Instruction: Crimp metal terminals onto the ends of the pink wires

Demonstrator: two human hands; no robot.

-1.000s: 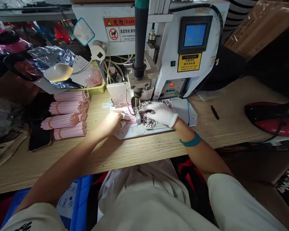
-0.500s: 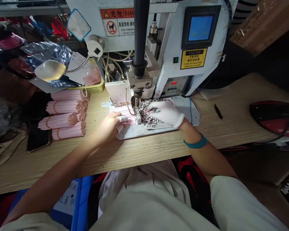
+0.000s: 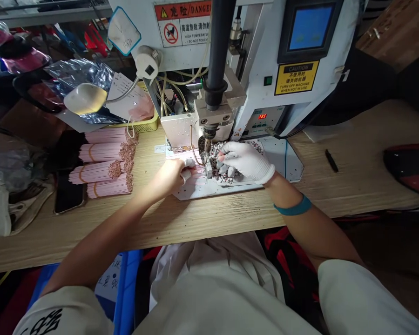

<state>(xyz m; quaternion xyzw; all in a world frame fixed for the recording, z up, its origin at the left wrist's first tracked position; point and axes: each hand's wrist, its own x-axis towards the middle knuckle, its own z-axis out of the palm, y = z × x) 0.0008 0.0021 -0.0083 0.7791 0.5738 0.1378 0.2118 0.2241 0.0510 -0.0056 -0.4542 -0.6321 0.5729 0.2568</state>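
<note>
My left hand (image 3: 174, 174), with white covers on some fingertips, is closed over thin pink wires (image 3: 185, 157) on the left of a white base plate (image 3: 192, 191). It seems to pinch a wire beside the small metal block (image 3: 208, 171) under the machine's soldering tip (image 3: 208, 142). My right hand (image 3: 247, 162) wears a white glove with greyish fingers, and a bare fingertip shows. Its fingers are drawn together over a pile of small black-and-white pieces (image 3: 254, 145), right of the tip. Whatever lies between them is too small to make out.
Several banded bundles of pink wires (image 3: 99, 172) lie at left, beside a dark phone (image 3: 69, 195). Behind them stand a yellow basket (image 3: 150, 124) and a lamp (image 3: 85, 98). The soldering machine (image 3: 251, 104) fills the back. A black pen (image 3: 331, 160) lies at right.
The whole view has shifted slightly to the right. My right hand's greyish fingers now spread lower over the small pieces. My left hand stays by the wires near the tip.
</note>
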